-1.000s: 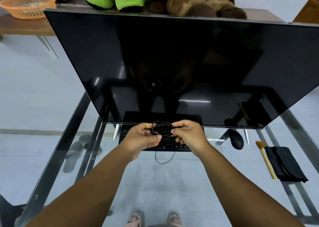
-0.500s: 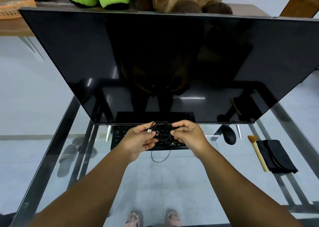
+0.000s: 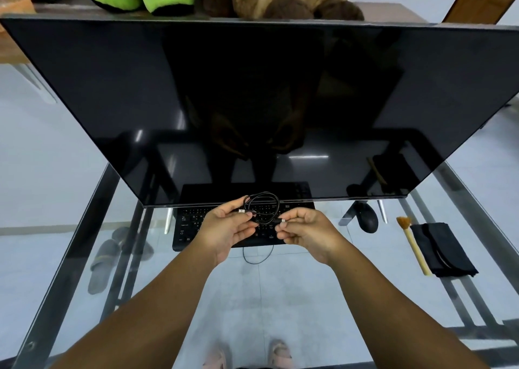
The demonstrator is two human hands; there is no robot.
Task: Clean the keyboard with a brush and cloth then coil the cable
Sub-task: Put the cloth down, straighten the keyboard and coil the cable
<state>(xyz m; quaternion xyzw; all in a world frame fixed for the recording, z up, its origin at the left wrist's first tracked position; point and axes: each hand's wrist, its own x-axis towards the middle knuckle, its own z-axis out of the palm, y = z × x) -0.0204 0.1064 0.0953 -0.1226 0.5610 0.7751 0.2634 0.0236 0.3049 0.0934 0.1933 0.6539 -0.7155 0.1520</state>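
A thin black cable (image 3: 264,200) is looped into a small coil above the black keyboard (image 3: 187,228), which lies on the glass table under the monitor's lower edge. My left hand (image 3: 224,228) pinches the coil's left side, with a silver plug tip beside its fingers. My right hand (image 3: 304,229) pinches the other plug end at the coil's right side. A loose loop of cable (image 3: 257,257) hangs down past the keyboard's front edge. The brush (image 3: 412,242) and the folded black cloth (image 3: 441,249) lie at the right of the table.
A large dark monitor (image 3: 252,101) leans over the keyboard. A black mouse (image 3: 368,219) sits right of the keyboard. The glass table (image 3: 280,298) has metal frame bars at both sides. Slippers (image 3: 102,259) lie on the floor below. Plush toys and an orange basket stand behind.
My hands have moved slightly apart and the coil has opened wider between them. My right hand now pinches a plug end. The view has shifted.
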